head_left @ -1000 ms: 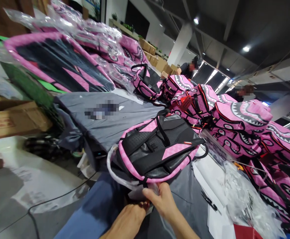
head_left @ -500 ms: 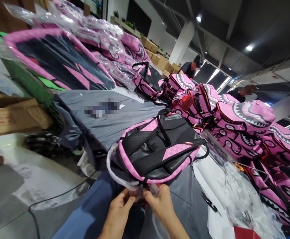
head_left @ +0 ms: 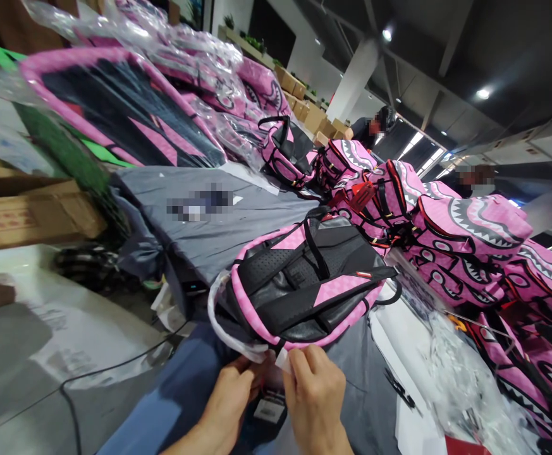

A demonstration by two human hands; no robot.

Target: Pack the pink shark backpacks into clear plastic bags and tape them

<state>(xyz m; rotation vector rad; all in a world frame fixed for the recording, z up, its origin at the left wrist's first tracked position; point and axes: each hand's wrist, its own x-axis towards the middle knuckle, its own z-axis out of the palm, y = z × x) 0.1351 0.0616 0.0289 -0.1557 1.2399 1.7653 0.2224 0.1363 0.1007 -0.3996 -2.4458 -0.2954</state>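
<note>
A pink and black backpack [head_left: 299, 278] lies on its front, straps up, on the grey cloth-covered table in front of me. A strip of clear plastic bag [head_left: 228, 336] bunches around its near left end. My left hand [head_left: 231, 395] is closed at the backpack's near edge, thumb and fingers pinching the plastic bag. Close beside it, my right hand [head_left: 314, 385] is closed with its knuckles up, pinching a small whitish piece of the plastic. A white label [head_left: 269, 410] shows below and between the hands.
Pink shark-mouth backpacks [head_left: 479, 227] are piled on the right. Plastic-wrapped ones [head_left: 128, 114] lie at the back left. Scissors [head_left: 399, 387] rest on white paper, beside crumpled plastic [head_left: 470, 373]. A cardboard box [head_left: 33, 215] and a black cable [head_left: 114, 365] are left. Two people are behind the pile.
My right hand has turned over, knuckles now up, and pinches a whitish piece of plastic. The label between the hands has come into view. The backpack stays in place on the table.
</note>
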